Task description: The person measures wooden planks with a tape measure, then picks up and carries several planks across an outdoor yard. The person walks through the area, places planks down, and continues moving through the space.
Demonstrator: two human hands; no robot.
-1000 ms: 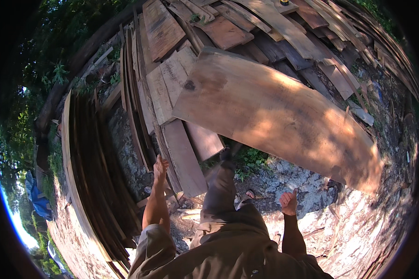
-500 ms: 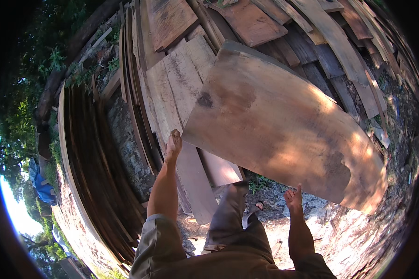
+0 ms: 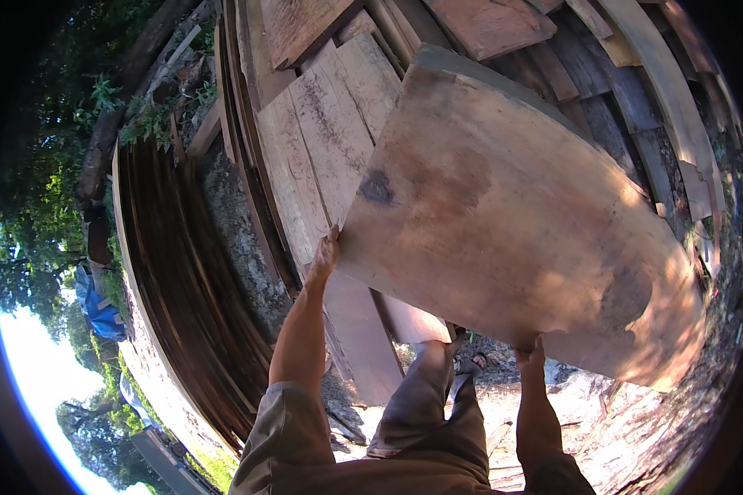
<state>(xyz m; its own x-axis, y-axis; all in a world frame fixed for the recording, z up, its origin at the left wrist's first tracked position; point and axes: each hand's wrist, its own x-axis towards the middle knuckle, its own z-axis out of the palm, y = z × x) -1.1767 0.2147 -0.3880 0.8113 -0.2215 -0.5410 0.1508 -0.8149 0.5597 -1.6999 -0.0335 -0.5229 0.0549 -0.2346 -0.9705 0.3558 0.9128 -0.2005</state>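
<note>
A wide brown wooden board slants across the middle and right, with a dark knot near its left end and damp-looking patches. At its near left corner, my left hand is closed on the edge. My right hand grips the long near edge farther right, thumb on top and the other fingers hidden beneath. Paler cracked planks lie just beyond my left hand, partly covered by the board.
Several loose planks are piled at the back and right. A stack of long dark boards curves down the left side. Rough, sunlit ground lies at the lower right. A blue tarp and foliage are at the far left.
My left hand has moved slightly right and closed on the board's corner. My right hand has gone from beside the near edge to gripping it. The view has shifted a little.
</note>
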